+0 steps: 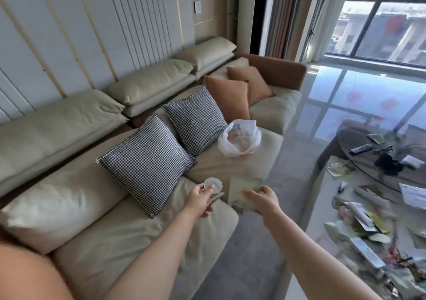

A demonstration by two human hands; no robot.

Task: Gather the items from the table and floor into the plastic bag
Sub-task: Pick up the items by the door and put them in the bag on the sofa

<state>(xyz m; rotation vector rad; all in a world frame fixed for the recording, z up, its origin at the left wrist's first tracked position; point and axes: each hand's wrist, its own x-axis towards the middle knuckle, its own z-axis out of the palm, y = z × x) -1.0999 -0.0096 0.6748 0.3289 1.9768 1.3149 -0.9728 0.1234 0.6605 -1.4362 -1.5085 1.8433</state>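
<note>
A white plastic bag (239,138) sits open on the sofa seat, with some items inside it. My left hand (200,199) grips a small round white lid or cup (213,184) together with a thin brownish wrapper (215,198). My right hand (262,199) holds a flat pale green packet (244,190). Both hands are stretched out over the sofa's front edge, short of the bag. More wrappers and packets (362,219) lie scattered on the white table at the right.
The beige sofa (129,237) carries two checked cushions (147,161) and two orange cushions (228,97). A round dark table (350,138) at the right holds a remote and small items. Glossy floor runs between sofa and tables.
</note>
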